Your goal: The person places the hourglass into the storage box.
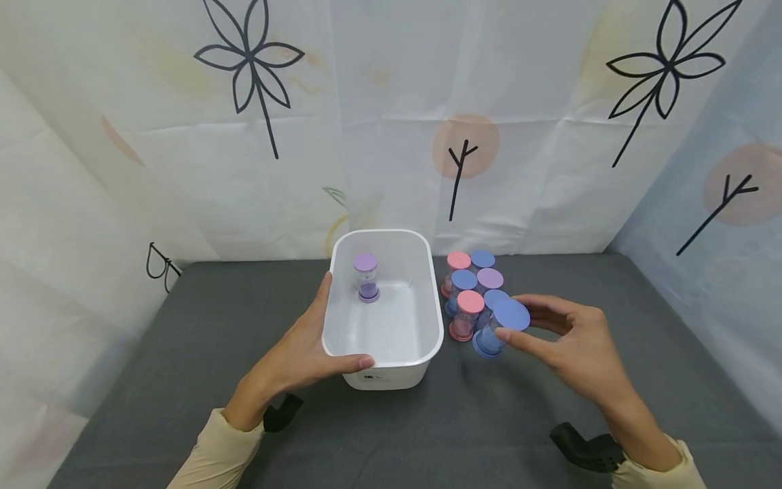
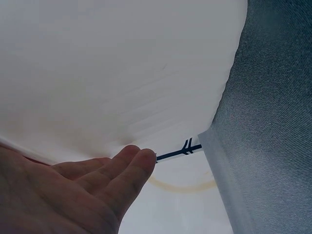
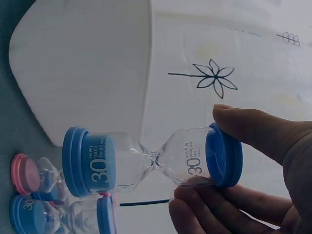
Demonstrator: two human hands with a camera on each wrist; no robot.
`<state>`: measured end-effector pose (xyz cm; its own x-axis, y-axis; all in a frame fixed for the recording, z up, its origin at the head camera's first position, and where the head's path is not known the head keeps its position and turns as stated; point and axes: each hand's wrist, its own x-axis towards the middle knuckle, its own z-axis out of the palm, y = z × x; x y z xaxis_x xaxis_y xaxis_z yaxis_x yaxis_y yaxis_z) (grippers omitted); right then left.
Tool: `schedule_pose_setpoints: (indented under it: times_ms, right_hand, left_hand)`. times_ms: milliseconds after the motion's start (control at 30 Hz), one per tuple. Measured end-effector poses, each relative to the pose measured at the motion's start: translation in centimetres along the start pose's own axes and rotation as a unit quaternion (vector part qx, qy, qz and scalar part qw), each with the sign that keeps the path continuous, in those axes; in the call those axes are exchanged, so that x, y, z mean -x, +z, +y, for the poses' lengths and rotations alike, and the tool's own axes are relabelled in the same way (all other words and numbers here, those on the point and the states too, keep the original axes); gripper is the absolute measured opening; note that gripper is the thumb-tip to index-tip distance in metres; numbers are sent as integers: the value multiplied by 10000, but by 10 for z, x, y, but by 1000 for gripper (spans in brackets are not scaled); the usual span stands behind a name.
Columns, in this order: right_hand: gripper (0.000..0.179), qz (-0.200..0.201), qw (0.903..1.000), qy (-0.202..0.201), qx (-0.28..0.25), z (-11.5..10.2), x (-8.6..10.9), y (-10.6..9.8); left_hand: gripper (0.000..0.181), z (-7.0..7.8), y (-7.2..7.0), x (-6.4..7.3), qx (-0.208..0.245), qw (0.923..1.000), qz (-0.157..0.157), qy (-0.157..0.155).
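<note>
Right hand (image 1: 568, 343): fingers pinch one end of a blue hourglass (image 3: 155, 160) beside the white bin (image 1: 397, 333).
Left hand (image 1: 299, 346): straight fingers against the bin.
Clustered hourglasses (image 1: 469, 303): close by; a low swing could topple them.

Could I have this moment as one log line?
left hand: touching white bin; right hand: holding blue hourglass; inside bin: purple hourglass, upright

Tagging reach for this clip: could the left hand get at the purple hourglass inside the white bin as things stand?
Probably yes: the left hand touches the white bin, whose top is open, and nothing covers the purple hourglass inside.
</note>
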<state>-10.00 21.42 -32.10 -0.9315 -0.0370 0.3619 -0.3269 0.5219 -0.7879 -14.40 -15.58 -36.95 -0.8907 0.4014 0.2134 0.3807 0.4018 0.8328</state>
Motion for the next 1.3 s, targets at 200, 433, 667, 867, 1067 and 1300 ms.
schedule_pose_setpoints:
  times_ms: [200, 433, 667, 867, 1067, 1300]
  right_hand:
    - [42, 199, 9995, 23, -228, -9, -1, -9]
    - [42, 260, 9992, -25, -318, -24, -11, -14]
    - [44, 179, 9986, -124, -489, -40, -26, -11]
    - [44, -86, 9974, -193, -692, -54, -45, -3]
    - [43, -445, 9946, -192, -918, -64, -62, 10]
    - [45, -921, 9909, -235, -948, -67, -86, 30]
  left_hand:
    - [134, 0, 1, -1, 58, 10000, -5, 43]
    - [135, -1, 0, -2, 118, 9999, -25, 86]
    - [135, 0, -1, -2, 128, 9999, -40, 103]
    - [134, -1, -1, -1, 191, 9997, -59, 120]
    - [134, 0, -1, -2, 185, 9996, -54, 185]
    - [132, -1, -1, -2, 254, 9995, -101, 175]
